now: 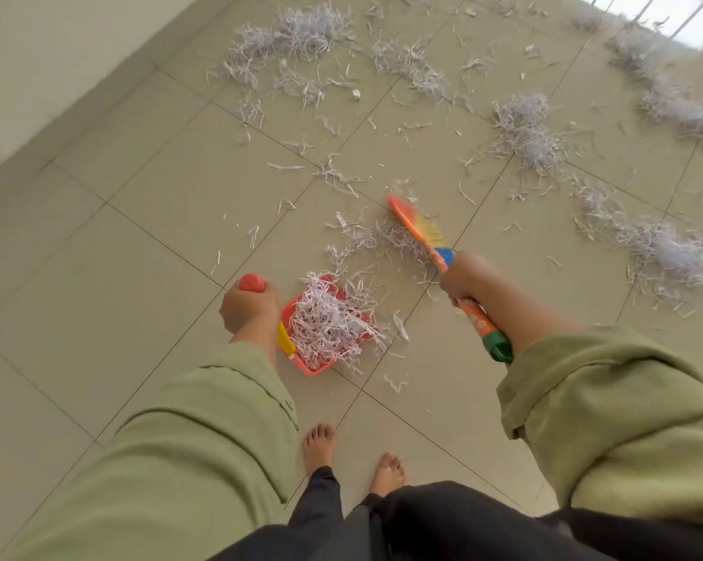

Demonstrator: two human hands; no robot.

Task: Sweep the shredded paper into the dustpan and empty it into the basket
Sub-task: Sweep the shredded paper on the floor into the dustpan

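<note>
**Shredded paper all over the tiles, dustpan already heaped**

Shredded paper point(523, 127) is thin white strips, curly and tangled, lying in fluffy clumps across the beige tiled floor point(147, 220), with loose single strips scattered between the piles. From my seat the biggest clumps sit toward the far side and along the right edge, well apart from both hands. A smaller thin patch lies right at the brush head, and a good tangle of it is heaped inside the red dustpan point(301, 364), spilling a bit over the front lip.

Left hand point(250, 309) is wrapped around the dustpan's handle, whose red knob pokes out above the fist; the pan sits on the floor just beside that hand. Right hand point(465, 277) is gripping the orange handle of the brush point(420, 228), whose rainbow bristles are blurred, tilted out over the patch of strips just beyond the pan. The brush's green end sticks out behind the wrist, near the green sleeve point(608, 402).

Bare feet point(319, 447) stand near the pan.
</note>
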